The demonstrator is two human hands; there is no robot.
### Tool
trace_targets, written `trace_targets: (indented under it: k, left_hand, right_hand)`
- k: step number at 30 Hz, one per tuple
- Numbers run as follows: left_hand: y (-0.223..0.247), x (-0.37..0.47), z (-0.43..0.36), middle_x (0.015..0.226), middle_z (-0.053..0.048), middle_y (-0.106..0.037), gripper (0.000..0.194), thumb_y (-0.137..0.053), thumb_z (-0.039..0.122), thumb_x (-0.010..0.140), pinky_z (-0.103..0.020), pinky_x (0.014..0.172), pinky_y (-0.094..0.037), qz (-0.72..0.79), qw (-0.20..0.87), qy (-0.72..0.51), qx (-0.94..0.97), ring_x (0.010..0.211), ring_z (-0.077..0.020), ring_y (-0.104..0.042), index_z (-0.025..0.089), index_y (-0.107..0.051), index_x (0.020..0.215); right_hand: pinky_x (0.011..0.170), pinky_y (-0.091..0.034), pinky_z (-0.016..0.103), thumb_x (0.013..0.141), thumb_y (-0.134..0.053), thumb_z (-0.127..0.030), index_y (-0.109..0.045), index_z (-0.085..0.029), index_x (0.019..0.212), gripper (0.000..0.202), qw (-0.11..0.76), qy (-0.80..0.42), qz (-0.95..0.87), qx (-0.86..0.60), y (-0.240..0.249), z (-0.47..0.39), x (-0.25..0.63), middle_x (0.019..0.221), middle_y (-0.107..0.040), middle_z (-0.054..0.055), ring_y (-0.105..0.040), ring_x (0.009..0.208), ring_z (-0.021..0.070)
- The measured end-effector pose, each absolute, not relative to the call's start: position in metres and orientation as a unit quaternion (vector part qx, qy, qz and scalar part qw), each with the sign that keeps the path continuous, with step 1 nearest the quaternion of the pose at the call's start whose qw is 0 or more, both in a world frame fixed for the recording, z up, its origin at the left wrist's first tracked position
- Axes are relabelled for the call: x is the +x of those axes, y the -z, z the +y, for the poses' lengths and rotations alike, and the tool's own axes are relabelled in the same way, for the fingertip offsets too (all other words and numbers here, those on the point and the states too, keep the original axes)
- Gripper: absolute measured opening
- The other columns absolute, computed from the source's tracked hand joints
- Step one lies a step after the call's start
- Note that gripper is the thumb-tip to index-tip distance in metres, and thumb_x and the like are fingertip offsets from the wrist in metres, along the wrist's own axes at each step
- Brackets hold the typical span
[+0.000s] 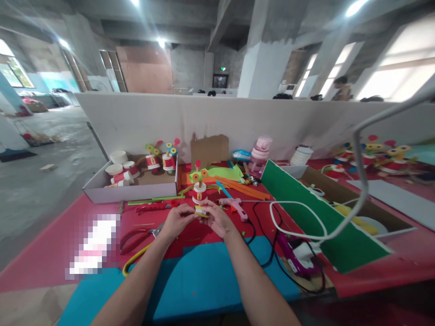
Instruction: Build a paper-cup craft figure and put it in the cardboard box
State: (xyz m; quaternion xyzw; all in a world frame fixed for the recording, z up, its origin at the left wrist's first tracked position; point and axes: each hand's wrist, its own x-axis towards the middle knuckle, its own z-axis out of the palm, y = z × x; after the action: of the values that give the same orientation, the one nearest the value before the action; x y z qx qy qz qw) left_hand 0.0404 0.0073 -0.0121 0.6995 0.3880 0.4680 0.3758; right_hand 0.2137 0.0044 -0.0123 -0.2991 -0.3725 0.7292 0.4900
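carton standing at red-covered table's left edge | left hand gripping yellow-and-white piece in fingertips | piece sitting between both hands, nearer the table's near edge than the paper-cup figure, whose label is showing marks too small to read | right hand gripping piece's other side | pink glue gun lying just beside right hand
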Motion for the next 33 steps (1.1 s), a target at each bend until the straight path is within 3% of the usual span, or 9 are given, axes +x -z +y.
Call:
trace_targets:
  k: [4,8,11,16,21,27,30,33]
  left_hand:
    - [0.017,0.044,0.008,0.071,-0.002,-0.062,0.013,-0.072,0.030,0.073,-0.024,0.064,-0.044,0.380,0.391,-0.497,0.675,0.067,-0.0129,-0.055,0.018,-0.075,0.077]
    - [0.021,0.047,0.011,0.069,-0.001,-0.058,0.017,-0.074,0.034,0.071,-0.023,0.057,-0.042,0.385,0.397,-0.544,0.631,0.063,-0.0114,-0.052,0.018,-0.075,0.077]
    - [0.019,0.048,0.011,0.069,0.000,-0.056,0.019,-0.076,0.035,0.068,-0.022,0.056,-0.042,0.389,0.390,-0.572,0.608,0.063,-0.0109,-0.051,0.017,-0.074,0.073]
    - [0.015,0.048,0.009,0.068,0.000,-0.057,0.021,-0.078,0.037,0.066,-0.022,0.055,-0.042,0.390,0.397,-0.583,0.592,0.062,-0.0103,-0.051,0.017,-0.073,0.071]
    - [0.019,0.046,0.011,0.062,0.001,-0.059,0.024,-0.076,0.039,0.066,-0.021,0.051,-0.039,0.421,0.404,-0.555,0.594,0.057,-0.0100,-0.050,0.016,-0.073,0.072]
    - [0.018,0.044,0.012,0.063,0.000,-0.059,0.024,-0.076,0.039,0.066,-0.020,0.049,-0.037,0.419,0.413,-0.533,0.608,0.055,-0.0091,-0.049,0.016,-0.073,0.072]
    - [0.017,0.044,0.012,0.063,-0.001,-0.059,0.025,-0.077,0.039,0.064,-0.020,0.049,-0.038,0.411,0.416,-0.535,0.610,0.056,-0.0092,-0.049,0.015,-0.073,0.069]
    - [0.017,0.044,0.014,0.064,-0.001,-0.059,0.026,-0.077,0.041,0.064,-0.021,0.049,-0.040,0.402,0.417,-0.542,0.609,0.056,-0.0098,-0.050,0.015,-0.074,0.069]
  right_hand:
    - [0.058,-0.047,0.024,0.070,-0.071,-0.032,-0.059,-0.022,0.089,0.025,0.502,-0.702,-0.394,-0.316,0.009,0.003,0.213,0.078,-0.066,-0.002,-0.061,0.065,0.0130]
    - [0.063,-0.050,0.026,0.075,-0.068,-0.046,-0.061,-0.024,0.089,0.027,0.586,-0.561,-0.419,-0.406,0.004,-0.004,0.209,0.088,-0.065,0.000,-0.062,0.078,0.0165]
    - [0.062,-0.050,0.027,0.078,-0.063,-0.053,-0.062,-0.024,0.089,0.031,0.612,-0.522,-0.420,-0.420,0.003,-0.011,0.207,0.091,-0.065,0.001,-0.061,0.075,0.0163]
    - [0.062,-0.051,0.027,0.075,-0.067,-0.053,-0.066,-0.023,0.093,0.035,0.623,-0.540,-0.391,-0.409,0.004,-0.021,0.218,0.096,-0.065,0.003,-0.059,0.070,0.0138]
    - [0.062,-0.050,0.028,0.067,-0.075,-0.047,-0.073,-0.018,0.079,0.032,0.608,-0.462,-0.428,-0.483,-0.001,-0.023,0.262,0.077,-0.070,0.005,-0.059,0.064,0.0148]
    - [0.048,-0.040,0.027,0.071,-0.069,-0.050,-0.067,-0.019,0.069,0.031,0.518,-0.266,-0.503,-0.639,-0.006,-0.015,0.319,0.056,-0.065,0.003,-0.055,0.049,0.0167]
    - [0.056,-0.040,0.028,0.081,-0.059,-0.044,-0.063,-0.019,0.062,0.031,0.406,-0.178,-0.568,-0.694,0.003,-0.003,0.332,0.063,-0.068,0.007,-0.062,0.063,0.0202]
    - [0.060,-0.038,0.026,0.080,-0.060,-0.038,-0.063,-0.019,0.074,0.020,0.289,-0.138,-0.610,-0.725,0.016,0.008,0.335,0.076,-0.070,0.009,-0.064,0.073,0.0214]
